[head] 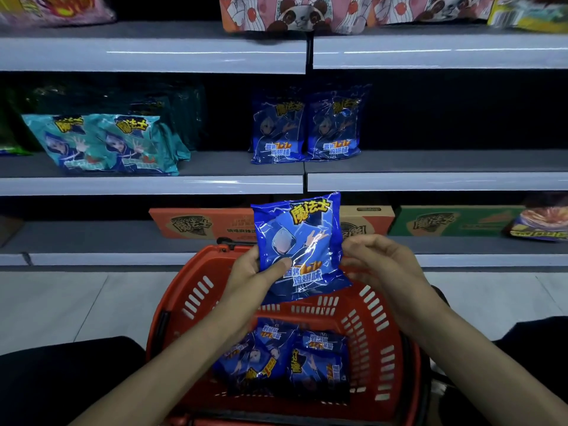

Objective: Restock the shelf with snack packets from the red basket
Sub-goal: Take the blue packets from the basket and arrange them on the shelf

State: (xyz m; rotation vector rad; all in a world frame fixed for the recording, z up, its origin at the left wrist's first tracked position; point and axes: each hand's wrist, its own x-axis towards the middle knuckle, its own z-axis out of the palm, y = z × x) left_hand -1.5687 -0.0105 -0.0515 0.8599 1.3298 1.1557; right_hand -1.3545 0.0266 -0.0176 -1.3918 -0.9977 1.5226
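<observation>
Head view: left hand [256,270] grips the blue snack packet [299,241] by its left edge, thumb across the front; right hand [379,259] pinches its right edge. Packet held upright above the red basket [172,305] far rim (spare packets [276,358] inside). Two shelved packets [305,127] stand mid-front on the middle shelf [153,184].

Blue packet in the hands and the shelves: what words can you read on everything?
"魔法士": top of the held blue packet.
"香烤鸡翅味": lower on it.
"魔法士": shelf blue packets, teal packets, orange box, green box.
Basket packets and box small print: too blurred.
</observation>
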